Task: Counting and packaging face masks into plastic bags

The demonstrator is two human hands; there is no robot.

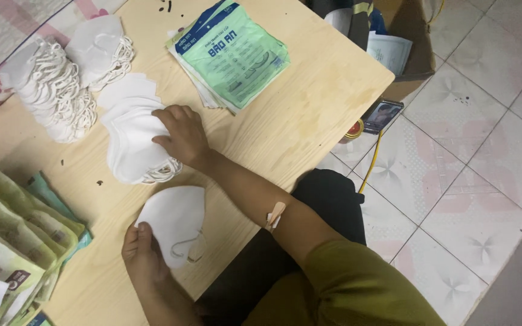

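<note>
My left hand (142, 253) holds a single white face mask (175, 220) by its edge, thumb on top, flat on the wooden table (309, 115) near its front edge. My right hand (180, 136) rests with fingers spread on a stack of white masks (129, 148) just beyond, pressing on the top one. Farther left lie two more piles of white masks with ear loops (55, 90). A small plaster (275, 215) is stuck on my right forearm.
A stack of green and white mask pouches (232, 55) lies at the table's far side. More green pouches (13, 241) are heaped at the near left. On the tiled floor to the right are a phone (382, 115), a yellow cable (371, 163) and a cardboard box (415, 42).
</note>
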